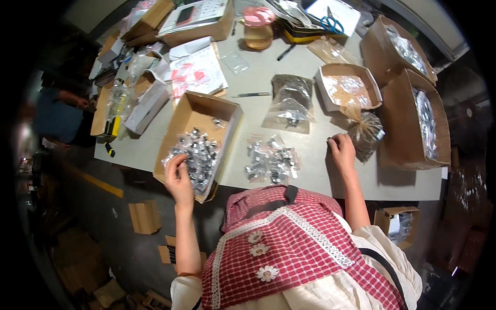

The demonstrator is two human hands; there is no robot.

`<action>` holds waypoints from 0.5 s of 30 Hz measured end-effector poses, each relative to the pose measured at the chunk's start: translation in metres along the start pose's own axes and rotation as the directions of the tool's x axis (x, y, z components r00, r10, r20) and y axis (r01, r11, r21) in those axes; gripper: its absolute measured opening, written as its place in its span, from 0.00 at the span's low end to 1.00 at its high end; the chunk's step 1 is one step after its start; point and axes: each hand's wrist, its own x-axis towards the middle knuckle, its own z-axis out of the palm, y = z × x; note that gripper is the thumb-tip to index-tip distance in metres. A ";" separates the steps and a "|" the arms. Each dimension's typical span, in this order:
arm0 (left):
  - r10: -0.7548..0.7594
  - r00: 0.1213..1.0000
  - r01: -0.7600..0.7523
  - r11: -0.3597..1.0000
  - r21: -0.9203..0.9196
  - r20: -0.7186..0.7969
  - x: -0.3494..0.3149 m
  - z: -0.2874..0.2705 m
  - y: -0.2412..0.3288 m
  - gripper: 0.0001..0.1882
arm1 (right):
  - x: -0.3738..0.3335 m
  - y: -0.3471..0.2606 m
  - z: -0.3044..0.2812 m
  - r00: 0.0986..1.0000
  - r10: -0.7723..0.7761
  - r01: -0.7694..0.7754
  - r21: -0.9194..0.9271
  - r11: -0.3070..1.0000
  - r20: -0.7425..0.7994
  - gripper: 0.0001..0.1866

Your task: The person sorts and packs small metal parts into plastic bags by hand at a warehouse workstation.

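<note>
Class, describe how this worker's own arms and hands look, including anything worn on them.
The left hand and right hand are both ungloved, with no watch or bracelet visible. The forearms are bare too. Plain, loose cream sleeves end near the elbows.

Dark speck [329,139] at right hand [343,150], perhaps held; too small.

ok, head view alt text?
A person's left hand is at small bagged grey parts in an open brown cardboard box; the right hand is beside a gathered clear plastic bag. More bagged parts lie between them on the pale table.
</note>
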 end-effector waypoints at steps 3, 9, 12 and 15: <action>0.145 0.986 -0.147 0.989 0.023 0.082 0.035 0.017 0.025 0.08 | 0.008 -0.015 0.010 1.000 -0.002 0.001 0.028 1.000 0.027 0.08; 0.082 0.931 -0.198 0.932 0.303 0.356 0.090 0.088 -0.024 0.14 | 0.016 -0.038 0.022 0.995 -0.071 0.074 -0.051 0.996 0.067 0.09; -0.008 0.904 -0.191 0.887 0.421 0.427 0.097 0.115 -0.031 0.21 | 0.020 -0.034 0.021 0.990 -0.036 0.039 -0.014 0.999 0.137 0.09; 0.040 0.883 -0.266 0.863 0.430 0.467 0.095 0.132 -0.039 0.22 | 0.019 -0.030 0.015 0.993 -0.012 0.007 0.047 0.999 0.115 0.10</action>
